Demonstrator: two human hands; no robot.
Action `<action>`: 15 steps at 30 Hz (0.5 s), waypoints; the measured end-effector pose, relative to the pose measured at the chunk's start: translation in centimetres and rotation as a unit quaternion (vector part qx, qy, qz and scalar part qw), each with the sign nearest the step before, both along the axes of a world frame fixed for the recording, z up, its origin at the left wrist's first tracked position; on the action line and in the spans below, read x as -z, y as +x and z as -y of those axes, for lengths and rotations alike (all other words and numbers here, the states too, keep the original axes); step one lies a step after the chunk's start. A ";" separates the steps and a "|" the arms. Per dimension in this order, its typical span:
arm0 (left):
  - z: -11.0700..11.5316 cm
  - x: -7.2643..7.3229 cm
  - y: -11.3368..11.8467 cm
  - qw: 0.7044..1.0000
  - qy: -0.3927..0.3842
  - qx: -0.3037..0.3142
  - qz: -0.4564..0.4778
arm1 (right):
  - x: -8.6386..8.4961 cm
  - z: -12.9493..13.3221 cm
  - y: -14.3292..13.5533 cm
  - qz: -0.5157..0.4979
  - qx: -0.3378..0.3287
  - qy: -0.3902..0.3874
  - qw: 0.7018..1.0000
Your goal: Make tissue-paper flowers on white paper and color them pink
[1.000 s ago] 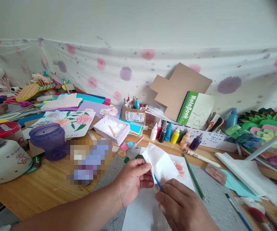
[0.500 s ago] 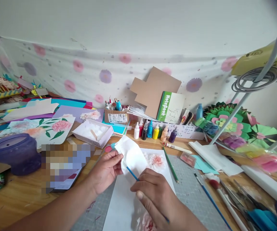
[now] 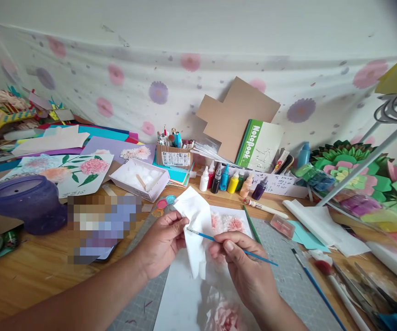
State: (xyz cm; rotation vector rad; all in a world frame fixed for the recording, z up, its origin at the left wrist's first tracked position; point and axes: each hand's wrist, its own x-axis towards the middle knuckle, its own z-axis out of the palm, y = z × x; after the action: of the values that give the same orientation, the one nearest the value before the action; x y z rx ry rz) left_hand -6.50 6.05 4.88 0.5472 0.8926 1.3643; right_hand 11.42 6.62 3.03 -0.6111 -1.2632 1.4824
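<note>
A white tissue point(image 3: 194, 207) hangs from my left hand point(image 3: 165, 236), pinched between thumb and fingers. My right hand point(image 3: 248, 266) grips a thin blue paintbrush point(image 3: 258, 257) near its middle. The brush's tip touches the tissue close to my left fingertips. Below both hands lies a white sheet of paper point(image 3: 175, 299) with pink flowers on it. One pink flower point(image 3: 226, 317) is near the bottom edge, and another pink flower point(image 3: 235, 223) shows beyond my right hand. My hands and the tissue cover part of the sheet.
A grey cutting mat point(image 3: 288, 285) lies under the sheet. Paint bottles point(image 3: 233, 183) stand behind, near a box of cotton point(image 3: 139, 179). A green pencil point(image 3: 251, 225) lies at the sheet's right edge. Further right are another blue brush point(image 3: 317, 287) and scissors point(image 3: 381, 289). A purple pot point(image 3: 25, 202) stands left.
My right hand has turned and moved right, and the brush now lies flatter, its tip against the tissue. The tissue hangs lower and more folded. The view has shifted slightly.
</note>
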 end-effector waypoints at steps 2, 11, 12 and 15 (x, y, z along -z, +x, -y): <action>0.1 -0.1 0.1 1.000 -0.016 0.012 0.022 | -0.3 0.0 0.1 -0.024 -0.003 -0.004 1.000; 0.4 0.2 0.4 0.995 0.056 0.071 0.047 | -0.2 0.2 0.8 0.138 0.112 0.172 0.969; 0.4 0.3 0.4 0.994 0.057 0.075 0.048 | -0.4 0.3 0.7 0.158 0.115 0.229 0.954; 0.5 0.5 0.5 0.995 0.045 0.071 0.052 | -0.8 0.3 0.1 0.185 0.101 0.387 0.898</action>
State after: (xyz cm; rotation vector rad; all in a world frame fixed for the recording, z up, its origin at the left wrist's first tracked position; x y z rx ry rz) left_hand -6.00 5.51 4.38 0.5920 0.6960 1.2963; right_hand 11.55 6.35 3.85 -0.4633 -1.8694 0.6009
